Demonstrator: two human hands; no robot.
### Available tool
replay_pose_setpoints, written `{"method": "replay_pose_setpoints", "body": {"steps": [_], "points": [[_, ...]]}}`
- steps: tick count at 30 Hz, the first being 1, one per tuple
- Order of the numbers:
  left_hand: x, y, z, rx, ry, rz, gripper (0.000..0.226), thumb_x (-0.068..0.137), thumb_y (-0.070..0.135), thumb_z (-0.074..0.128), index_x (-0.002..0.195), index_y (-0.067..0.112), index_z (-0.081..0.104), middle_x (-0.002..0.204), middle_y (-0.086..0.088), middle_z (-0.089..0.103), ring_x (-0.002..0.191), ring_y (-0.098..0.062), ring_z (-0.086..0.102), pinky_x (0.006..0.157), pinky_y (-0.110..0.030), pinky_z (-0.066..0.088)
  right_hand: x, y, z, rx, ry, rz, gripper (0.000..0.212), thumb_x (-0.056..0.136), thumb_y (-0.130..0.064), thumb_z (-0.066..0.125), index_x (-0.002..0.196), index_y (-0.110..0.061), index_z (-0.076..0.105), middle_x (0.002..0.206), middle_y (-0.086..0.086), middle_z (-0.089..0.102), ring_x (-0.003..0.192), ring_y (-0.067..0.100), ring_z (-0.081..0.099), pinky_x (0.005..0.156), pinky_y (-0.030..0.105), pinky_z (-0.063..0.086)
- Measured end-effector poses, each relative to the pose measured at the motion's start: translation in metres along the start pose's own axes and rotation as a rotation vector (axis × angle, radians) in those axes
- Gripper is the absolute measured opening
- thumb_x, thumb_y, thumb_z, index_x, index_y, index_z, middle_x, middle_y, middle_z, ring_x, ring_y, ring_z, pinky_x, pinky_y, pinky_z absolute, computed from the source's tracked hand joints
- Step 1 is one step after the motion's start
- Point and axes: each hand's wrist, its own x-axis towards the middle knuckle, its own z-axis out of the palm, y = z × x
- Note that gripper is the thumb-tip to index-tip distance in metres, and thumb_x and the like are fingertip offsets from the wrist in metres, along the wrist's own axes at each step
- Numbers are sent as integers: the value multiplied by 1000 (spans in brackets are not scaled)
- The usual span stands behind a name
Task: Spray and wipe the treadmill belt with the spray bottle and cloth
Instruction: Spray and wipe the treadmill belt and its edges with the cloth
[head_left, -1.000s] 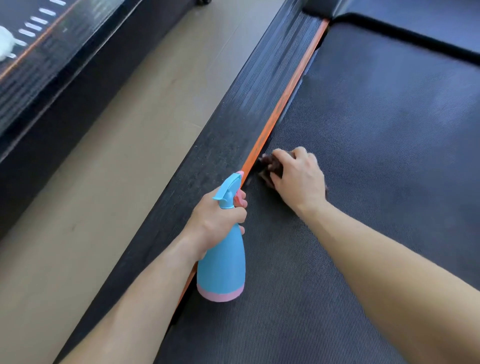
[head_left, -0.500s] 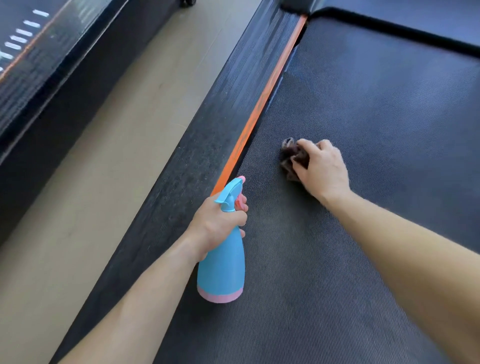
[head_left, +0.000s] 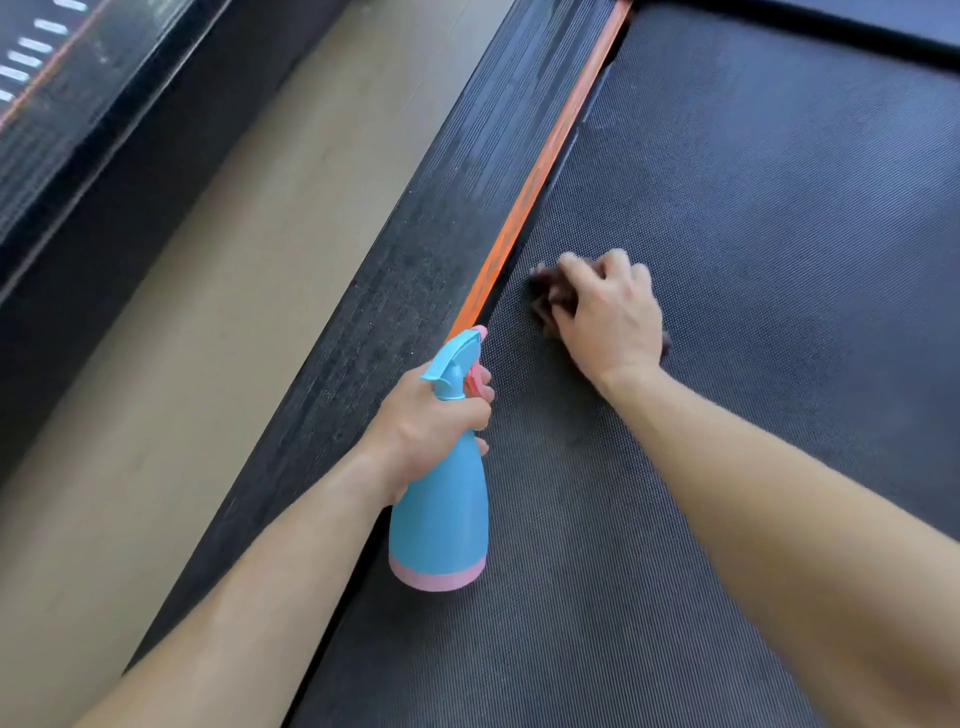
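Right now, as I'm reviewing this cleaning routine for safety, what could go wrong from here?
The cloth, bunched under the right hand near the orange strip, could snag at the treadmill belt edge. The left hand grips the spray bottle at its trigger, nozzle toward the right hand; a squeeze might wet it.

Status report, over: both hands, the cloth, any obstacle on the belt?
Left hand grips spray bottle, upright, near orange strip. Right hand holds cloth against belt. No obstacle seen near cloth.
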Motion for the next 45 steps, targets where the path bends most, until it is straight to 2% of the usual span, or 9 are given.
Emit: {"method": "replay_pose_setpoints", "body": {"steps": [3,9,17,26,29,33,38,41,45], "points": [[-2,-2,-3,39,-18,9,56,85,0,66,126,38,70,119,-6,74,78,-26,70,62,-23,58,-2,-10,1,36,-24,82,43,87,-40,66,126,-23,60,113,14,53,98,38,51,77,47,51],[-8,-4,-6,68,-8,14,43,78,5,67,111,32,74,114,-6,75,71,-22,67,61,-21,56,-78,0,-8,47,-110,-392,48,76,-37,74,120,-19,65,99,13,55,81,33,51,64,43,53],[-15,-12,-12,128,-11,28,61,90,-3,61,132,40,68,117,-5,72,76,-24,70,60,-17,55,6,1,0,22,-26,-2,42,87,-36,71,125,-20,62,110,18,55,96,42,54,76,49,52],[-21,0,-7,123,6,24,54,90,-4,61,126,35,71,120,-6,73,80,-25,71,59,-16,54,-106,31,-29,115,-208,-304,47,79,-36,77,123,-25,64,97,5,53,82,31,54,65,45,57],[-22,0,0,125,-13,20,54,90,-4,61,127,34,70,118,-6,73,80,-29,73,60,-18,55,-105,29,-34,197,-214,-220,43,85,-42,69,126,-29,62,101,2,53,88,28,54,70,45,56],[-21,-3,6,152,-7,-3,32,86,1,66,104,27,72,116,-7,75,81,-34,76,62,-22,56,-80,27,-44,319,-122,-102,42,87,-43,68,126,-29,63,102,1,54,93,29,57,80,40,53],[-21,0,7,192,-13,-20,47,67,22,64,112,31,72,114,-2,75,78,-29,79,71,-30,59,-52,38,-49,122,-260,3,85,77,-79,42,149,-34,42,136,5,44,124,34,40,104,51,40],[-19,-1,6,184,-33,2,44,82,9,67,119,32,71,114,-1,74,75,-21,75,65,-22,57,-59,48,-52,45,-152,-170,85,87,-70,41,158,-27,28,150,7,34,131,35,36,105,54,38],[-21,-6,7,194,-34,-10,34,89,2,64,111,27,71,109,-2,75,77,-22,75,62,-20,55,-60,61,-40,-54,-198,-407,76,91,-64,45,157,-27,31,149,14,34,122,40,42,100,57,46]]}}
